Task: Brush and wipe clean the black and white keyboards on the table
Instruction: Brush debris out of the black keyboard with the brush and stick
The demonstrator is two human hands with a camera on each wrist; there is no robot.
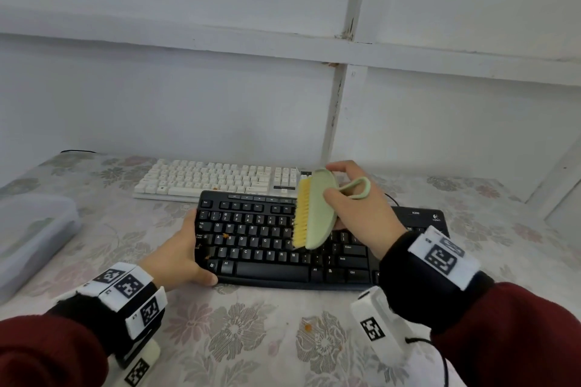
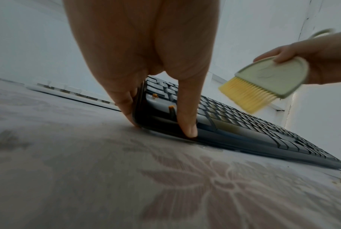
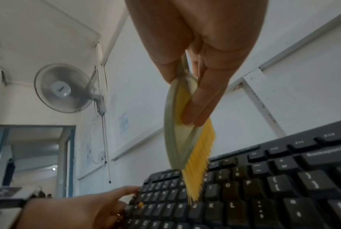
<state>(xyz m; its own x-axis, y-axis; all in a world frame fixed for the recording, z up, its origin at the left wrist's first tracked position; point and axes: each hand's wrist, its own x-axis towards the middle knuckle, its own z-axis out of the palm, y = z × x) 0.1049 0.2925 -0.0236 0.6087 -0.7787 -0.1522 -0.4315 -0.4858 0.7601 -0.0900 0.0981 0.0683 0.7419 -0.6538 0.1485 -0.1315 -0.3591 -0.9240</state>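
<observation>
My left hand (image 1: 176,256) grips the black keyboard's (image 1: 283,248) near-left corner while my right-hand fingers (image 3: 202,99) clasp the brush (image 1: 314,210) above its middle keys; orange crumbs (image 1: 225,235) remain, and the white keyboard (image 1: 217,181) beyond looks untouched, wiping still ahead.

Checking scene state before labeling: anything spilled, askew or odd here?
Yes. Orange crumbs sit on the black keyboard's left keys, and another orange bit lies on the tablecloth in front. The keyboard lies slightly askew to the white keyboard. No visible damage.
</observation>
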